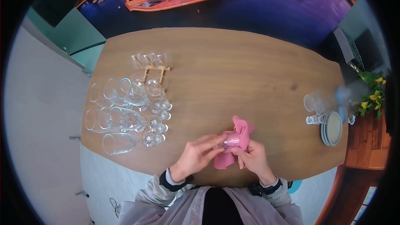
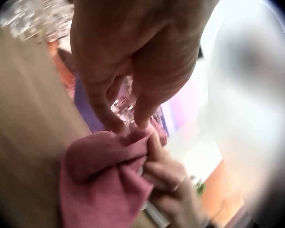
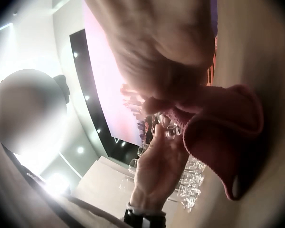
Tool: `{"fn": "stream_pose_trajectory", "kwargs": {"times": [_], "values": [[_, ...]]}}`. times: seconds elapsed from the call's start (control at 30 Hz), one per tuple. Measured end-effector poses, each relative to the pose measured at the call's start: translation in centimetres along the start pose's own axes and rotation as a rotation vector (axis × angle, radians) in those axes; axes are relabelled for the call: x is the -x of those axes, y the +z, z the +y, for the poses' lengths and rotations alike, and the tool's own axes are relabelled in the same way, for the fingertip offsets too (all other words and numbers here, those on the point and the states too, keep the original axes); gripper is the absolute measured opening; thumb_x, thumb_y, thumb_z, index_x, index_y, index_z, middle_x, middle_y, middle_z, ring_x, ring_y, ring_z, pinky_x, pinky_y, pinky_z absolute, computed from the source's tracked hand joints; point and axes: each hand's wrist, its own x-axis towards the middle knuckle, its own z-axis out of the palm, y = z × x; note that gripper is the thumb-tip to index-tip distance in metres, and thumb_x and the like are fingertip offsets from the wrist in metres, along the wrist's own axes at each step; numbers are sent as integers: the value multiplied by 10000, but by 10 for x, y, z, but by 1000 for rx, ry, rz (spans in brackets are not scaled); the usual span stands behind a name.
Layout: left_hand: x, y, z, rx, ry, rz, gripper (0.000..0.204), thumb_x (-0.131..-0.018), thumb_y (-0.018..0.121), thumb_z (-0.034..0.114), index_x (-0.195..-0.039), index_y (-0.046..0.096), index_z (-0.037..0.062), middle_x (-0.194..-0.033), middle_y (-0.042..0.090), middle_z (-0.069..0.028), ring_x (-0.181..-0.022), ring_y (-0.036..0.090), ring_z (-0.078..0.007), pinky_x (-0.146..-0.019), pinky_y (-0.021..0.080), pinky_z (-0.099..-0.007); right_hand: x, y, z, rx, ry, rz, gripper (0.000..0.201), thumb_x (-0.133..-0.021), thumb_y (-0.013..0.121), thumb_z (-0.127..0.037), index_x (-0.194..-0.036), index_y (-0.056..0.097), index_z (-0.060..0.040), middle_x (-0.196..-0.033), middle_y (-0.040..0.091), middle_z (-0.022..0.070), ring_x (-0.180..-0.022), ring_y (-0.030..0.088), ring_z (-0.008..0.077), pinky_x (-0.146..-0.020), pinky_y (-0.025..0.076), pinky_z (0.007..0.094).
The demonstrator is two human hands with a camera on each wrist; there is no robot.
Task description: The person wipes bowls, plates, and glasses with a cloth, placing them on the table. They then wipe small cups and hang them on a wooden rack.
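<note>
A small clear glass [image 1: 229, 141] lies tilted between the two hands near the table's front edge, its right end wrapped in a pink cloth [image 1: 243, 131]. The left hand [image 1: 196, 155] pinches the glass at its left end between fingers and thumb. From the right, the right hand [image 1: 255, 159] grips the cloth around the glass. In the left wrist view the cloth [image 2: 104, 166] hangs in folds below the left hand [image 2: 137, 61], with facets of the glass [image 2: 125, 107] showing between the fingers. The right wrist view shows the cloth [image 3: 228, 128] draping from the right hand [image 3: 166, 52].
On the table [image 1: 233, 75], several large glasses [image 1: 121, 118] stand at the left beside small stemmed ones [image 1: 160, 116]. Behind them is a wooden rack [image 1: 157, 68] with glasses. Stacked plates [image 1: 333, 128], small glasses [image 1: 316, 119] and larger glassware [image 1: 316, 101] are at the right edge.
</note>
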Motion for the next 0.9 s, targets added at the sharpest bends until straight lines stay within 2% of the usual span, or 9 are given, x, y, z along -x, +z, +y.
{"fn": "stream_pose_trajectory", "kwargs": {"times": [0.13, 0.3, 0.37, 0.43, 0.57, 0.67, 0.73, 0.87, 0.9], "values": [[-7, -2, 11, -332, 275, 50, 515, -871, 769, 27, -1364, 622, 31, -1067, 705, -134, -871, 704, -214, -809, 588, -331, -2, -8, 10, -163, 38, 4, 173, -965, 689, -40, -1119, 669, 34, -794, 706, 45, -491, 575, 63, -432, 439, 221], [-7, -6, 9, 1004, -592, -233, 425, -912, 717, 11, -1330, 643, 27, -1094, 703, -130, -889, 705, -224, -813, 590, -308, 2, -7, 11, -109, -56, -2, 143, -961, 696, -43, -1078, 682, 38, -769, 692, 42, -479, 550, 56, -419, 414, 220], [-7, 0, 11, 892, -557, -210, 437, -931, 687, 0, -1361, 614, 16, -1134, 694, -143, -913, 706, -215, -818, 591, -314, 0, -5, 8, -85, -91, -20, 129, -960, 699, -45, -1060, 686, 36, -756, 683, 36, -480, 548, 55, -416, 408, 219], [-7, 6, 12, -19, 23, -46, 481, -938, 677, -2, -1405, 562, -6, -1161, 685, -160, -934, 704, -207, -834, 590, -330, -1, -3, -2, -115, 74, 26, 108, -956, 706, -48, -1024, 691, 35, -752, 688, 38, -494, 564, 58, -423, 418, 220], [-10, 8, 4, -304, 278, -37, 494, -931, 693, 9, -1406, 560, -11, -1176, 679, -165, -932, 703, -196, -843, 591, -335, -4, -8, 4, -146, 98, 46, 104, -947, 713, -36, -1020, 692, 36, -753, 696, 40, -502, 567, 52, -429, 421, 222], [-6, 6, 16, 158, -167, 19, 439, -929, 695, 10, -1361, 613, 6, -1165, 677, -157, -965, 692, -197, -828, 589, -334, -1, -8, 10, -123, 23, 53, 108, -937, 722, -24, -1025, 696, 32, -726, 677, 32, -501, 559, 47, -428, 416, 221], [2, 1, -8, 1153, -746, -170, 421, -911, 724, 21, -1325, 647, 15, -1176, 669, -151, -959, 690, -184, -834, 586, -335, -2, -9, 13, -92, -43, 24, 101, -932, 728, -20, -1014, 694, 30, -700, 651, 22, -503, 561, 48, -426, 412, 219], [-7, 0, 14, 209, -332, -112, 407, -907, 727, 18, -1307, 653, 8, -1143, 670, -147, -911, 693, -179, -815, 587, -327, -3, -12, 13, -56, 14, 6, 96, -936, 725, -25, -1004, 692, 35, -718, 660, 32, -498, 556, 51, -425, 410, 220], [-8, 4, 4, -73, 6, -37, 401, -908, 724, 16, -1303, 654, 7, -1122, 672, -147, -875, 692, -176, -799, 586, -317, -4, -10, 8, -111, 49, 17, 95, -937, 723, -24, -1003, 691, 37, -732, 666, 36, -494, 550, 50, -424, 407, 220]]}}
